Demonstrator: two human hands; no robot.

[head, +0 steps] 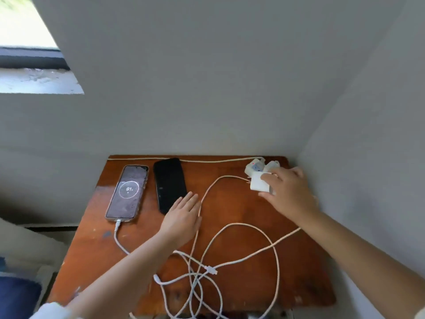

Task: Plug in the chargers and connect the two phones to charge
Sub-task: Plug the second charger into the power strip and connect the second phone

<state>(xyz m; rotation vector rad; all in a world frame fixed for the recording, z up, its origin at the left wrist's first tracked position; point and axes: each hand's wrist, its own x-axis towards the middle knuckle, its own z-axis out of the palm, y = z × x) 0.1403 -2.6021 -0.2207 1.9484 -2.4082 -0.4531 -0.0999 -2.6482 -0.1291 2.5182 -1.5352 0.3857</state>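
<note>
- Already one phone is charging: the lit phone point(127, 192), at nine o'clock on the table point(230, 212), shows 91 with a cable in its bottom port.
- At the back right, about one o'clock, the right hand point(287, 192) grips the white charger point(259, 184), prongs bare, just beside the power strip point(261, 166); not yet plugged in.
- Flat and open, the left hand point(184, 217) holds nothing, fingertips at the dark phone point(169, 184), centre-left, with no cable visibly attached.
- Loose cables point(218, 268) tangle at six o'clock.

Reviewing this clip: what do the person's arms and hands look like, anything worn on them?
Both forearms are bare. The left hand and right hand show no gloves, and no rings or watch are discernible. A bit of white sleeve shows at the lower left edge, and a pale cuff at the lower right corner.
</note>
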